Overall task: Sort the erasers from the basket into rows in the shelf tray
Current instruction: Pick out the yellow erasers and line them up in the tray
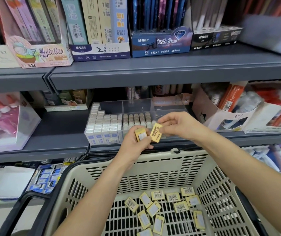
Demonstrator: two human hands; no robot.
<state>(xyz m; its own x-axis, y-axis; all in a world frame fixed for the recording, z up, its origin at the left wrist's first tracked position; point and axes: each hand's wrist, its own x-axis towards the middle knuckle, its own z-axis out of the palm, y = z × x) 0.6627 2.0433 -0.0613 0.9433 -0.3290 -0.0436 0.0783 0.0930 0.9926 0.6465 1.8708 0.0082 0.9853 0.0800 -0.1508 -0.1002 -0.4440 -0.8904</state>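
Note:
My left hand [134, 143] grips a small stack of yellow erasers [140, 134] in front of the clear shelf tray [102, 142]. My right hand [175, 124] pinches one yellow eraser [156, 132] by its top edge, right beside the stack. The tray holds rows of white boxed erasers [104, 123] on the left and round beige erasers [136, 120] in the middle; its right part looks bare. Below, the beige slotted basket [153, 169] holds several loose yellow erasers [163, 208] on its floor.
Grey shelf edge [153, 77] overhangs the tray, with pen and pencil-lead display boxes [160, 43] above. Glue bottles [1, 114] stand left of the tray, a white box of correction supplies [230, 114] to its right. Black basket handle [25, 201] at lower left.

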